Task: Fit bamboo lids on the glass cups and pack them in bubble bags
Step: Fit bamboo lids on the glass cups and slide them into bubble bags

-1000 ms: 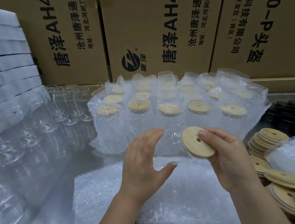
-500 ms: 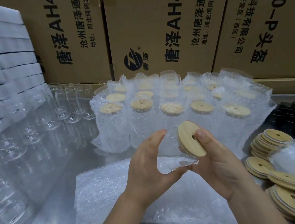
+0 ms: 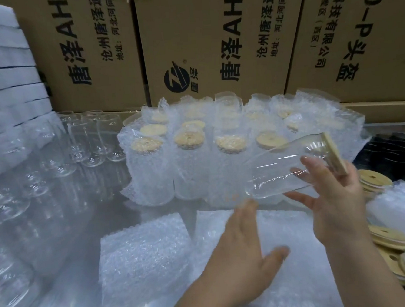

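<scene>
Holding the glass cup (image 3: 283,171) tilted on its side, my right hand (image 3: 339,205) grips it near the bamboo lid (image 3: 333,155); my left hand (image 3: 239,266), fingers spread and empty, hovers below its base over the bubble bags (image 3: 142,257).

Place: packing station in a warehouse or workshop.
Back wall: printed cartons (image 3: 212,43), stacked.
Before cartons: rows of bagged cups (image 3: 190,168), bare glasses (image 3: 86,138), bubble bags (image 3: 144,254).
Left of cartons: stacked white sheets (image 3: 1,72).
</scene>
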